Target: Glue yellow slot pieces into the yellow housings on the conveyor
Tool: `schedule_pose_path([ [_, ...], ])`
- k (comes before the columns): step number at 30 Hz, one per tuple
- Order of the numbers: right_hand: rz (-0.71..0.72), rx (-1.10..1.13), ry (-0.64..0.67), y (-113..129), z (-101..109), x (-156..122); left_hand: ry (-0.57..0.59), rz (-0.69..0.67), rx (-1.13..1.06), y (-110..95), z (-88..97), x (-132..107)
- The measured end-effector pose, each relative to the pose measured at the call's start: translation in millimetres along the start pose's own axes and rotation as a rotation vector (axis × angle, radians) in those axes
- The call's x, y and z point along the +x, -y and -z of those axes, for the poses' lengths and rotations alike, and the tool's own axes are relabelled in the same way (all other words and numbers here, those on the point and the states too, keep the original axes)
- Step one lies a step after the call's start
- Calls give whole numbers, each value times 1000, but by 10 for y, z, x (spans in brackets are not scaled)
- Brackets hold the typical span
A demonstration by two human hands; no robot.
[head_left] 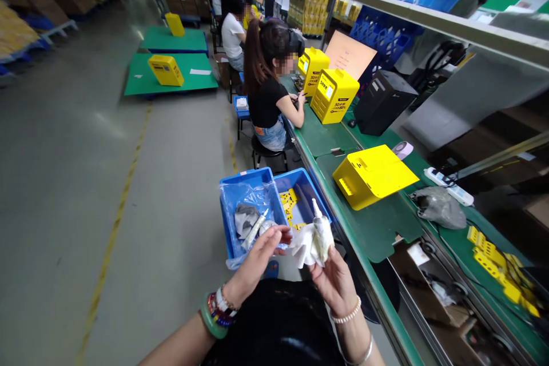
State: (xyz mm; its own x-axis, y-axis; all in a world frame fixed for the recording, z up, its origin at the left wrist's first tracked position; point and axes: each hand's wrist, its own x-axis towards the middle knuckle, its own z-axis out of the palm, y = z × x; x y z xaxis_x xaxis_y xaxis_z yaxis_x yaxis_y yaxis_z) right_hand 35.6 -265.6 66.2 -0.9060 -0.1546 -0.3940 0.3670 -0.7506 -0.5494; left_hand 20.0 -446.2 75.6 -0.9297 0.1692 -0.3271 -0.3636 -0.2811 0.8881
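My right hand (337, 283) grips a squeeze tube (321, 234) with a pointed white nozzle facing up. A crumpled white tissue (303, 245) is bunched against the tube in the same grip. Just left of the tissue, my left hand (261, 254) hovers with fingers bent and nothing visible in it; whether its fingertips touch the tissue is unclear. Beneath it, a blue bin (225, 223) lined with clear plastic holds another tube (256, 230) and grey and white cloths. A second blue bin (306, 180) beside it contains small yellow parts (289, 203).
A green workbench (326, 148) runs along my right, bearing a yellow casing (373, 177) on its side, a power strip (450, 187) and a plastic bag (441, 206). Further along, a seated co-worker (266, 97) works beside upright yellow boxes (337, 97).
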Motion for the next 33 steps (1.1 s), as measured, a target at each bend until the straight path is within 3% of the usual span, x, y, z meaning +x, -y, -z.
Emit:
schedule_pose_path([
  [3, -53, 56, 14, -34, -11, 37, 119, -86, 46, -17, -102, 34],
  [6, -92, 116, -18, -52, -18, 71, 101, -124, 54, 14, -185, 112],
  [12, -100, 157, -69, -55, 22, 145, 47, -45, -24, 103, -173, 175],
  [16, -116, 146, -112, -91, 65, 192, 22, 88, -244, 140, -104, 220],
  [23, -152, 140, 11, -66, 98, 269, 70, 189, -501, 82, -15, 331],
  [33, -15, -55, 97, 193, 51, 221, 198, 127, -456, -119, -39, 308],
])
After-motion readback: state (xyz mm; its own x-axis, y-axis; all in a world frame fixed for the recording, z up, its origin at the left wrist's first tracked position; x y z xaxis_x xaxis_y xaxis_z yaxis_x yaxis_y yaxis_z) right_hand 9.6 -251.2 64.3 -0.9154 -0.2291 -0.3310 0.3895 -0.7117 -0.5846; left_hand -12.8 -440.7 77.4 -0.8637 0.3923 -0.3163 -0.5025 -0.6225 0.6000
